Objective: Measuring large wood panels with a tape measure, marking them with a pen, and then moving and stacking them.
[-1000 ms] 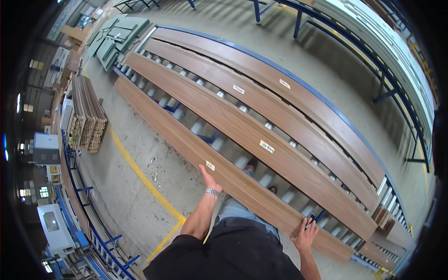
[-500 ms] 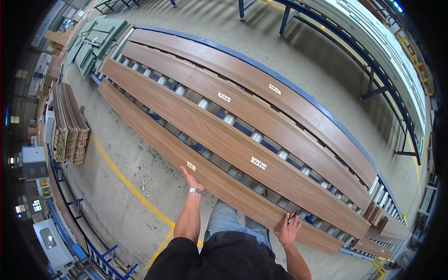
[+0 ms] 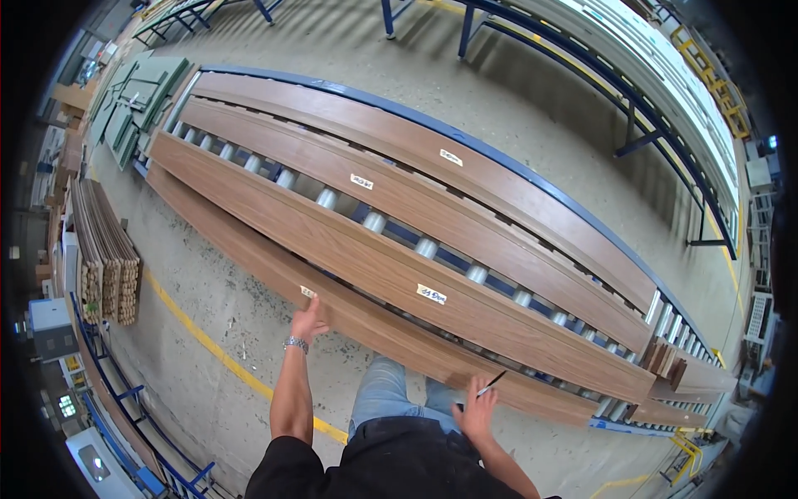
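Observation:
Closest to me, a long brown wood-grain board [image 3: 391, 341] lies lengthwise, close alongside a second board [image 3: 349, 262]. My left hand [image 3: 309, 323] is closed on the near board's front edge, its thumb on top beside a small paper label [image 3: 307, 292]. How far the fingers reach underneath is hidden. My right hand [image 3: 476, 407] holds a slim dark pen [image 3: 496, 382] at the near board's edge, right of my legs. The pen points up and right. The second board bears a label with handwriting [image 3: 431, 293].
Two more labelled boards, a third [image 3: 416, 200] and a far one [image 3: 499, 179], lie beyond on a blue-framed roller table [image 3: 427, 248]. Green panels [image 3: 137, 100] are at the far left, stacked strips [image 3: 108, 258] at the left. A blue-legged rack [image 3: 632, 125] stands across the aisle.
The near board has moved away from me, narrowing the gap to the second board. My left thumb has come over its edge. The view has shifted, and the pen now sticks out more clearly.

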A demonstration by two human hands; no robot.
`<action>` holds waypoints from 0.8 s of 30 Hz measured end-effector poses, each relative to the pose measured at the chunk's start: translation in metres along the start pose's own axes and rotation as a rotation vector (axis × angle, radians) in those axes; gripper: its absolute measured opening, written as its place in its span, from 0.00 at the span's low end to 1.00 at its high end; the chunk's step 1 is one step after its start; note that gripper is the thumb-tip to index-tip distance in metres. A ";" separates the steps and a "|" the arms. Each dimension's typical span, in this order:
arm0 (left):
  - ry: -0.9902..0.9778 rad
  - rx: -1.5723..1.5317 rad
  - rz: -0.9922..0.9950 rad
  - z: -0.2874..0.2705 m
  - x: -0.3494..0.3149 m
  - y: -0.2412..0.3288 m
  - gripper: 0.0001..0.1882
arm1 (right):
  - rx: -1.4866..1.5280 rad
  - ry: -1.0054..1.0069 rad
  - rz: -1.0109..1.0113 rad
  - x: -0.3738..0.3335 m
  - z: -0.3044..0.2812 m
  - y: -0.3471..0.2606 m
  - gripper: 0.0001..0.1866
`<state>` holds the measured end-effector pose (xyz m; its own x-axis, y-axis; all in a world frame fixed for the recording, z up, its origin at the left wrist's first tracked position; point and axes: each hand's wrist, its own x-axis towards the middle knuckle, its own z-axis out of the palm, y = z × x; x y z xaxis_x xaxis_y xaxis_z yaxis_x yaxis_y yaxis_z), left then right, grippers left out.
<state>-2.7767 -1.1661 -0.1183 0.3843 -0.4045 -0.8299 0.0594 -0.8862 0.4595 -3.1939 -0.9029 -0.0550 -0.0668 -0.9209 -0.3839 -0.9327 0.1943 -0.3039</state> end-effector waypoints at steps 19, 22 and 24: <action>-0.045 -0.312 -0.040 0.048 0.014 -0.060 0.35 | 1.276 0.821 -0.090 0.103 -0.366 -0.104 0.23; -0.113 -0.327 -0.083 0.041 0.013 -0.064 0.33 | 1.449 0.725 -0.077 0.151 -0.364 -0.119 0.21; -0.162 -0.323 -0.083 0.042 0.013 -0.058 0.32 | 1.500 0.656 -0.091 0.161 -0.368 -0.124 0.18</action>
<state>-2.8143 -1.1298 -0.1690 0.2162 -0.3874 -0.8962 0.3819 -0.8112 0.4428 -3.2197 -1.1990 0.2414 -0.5290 -0.8483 -0.0234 0.1899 -0.0914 -0.9775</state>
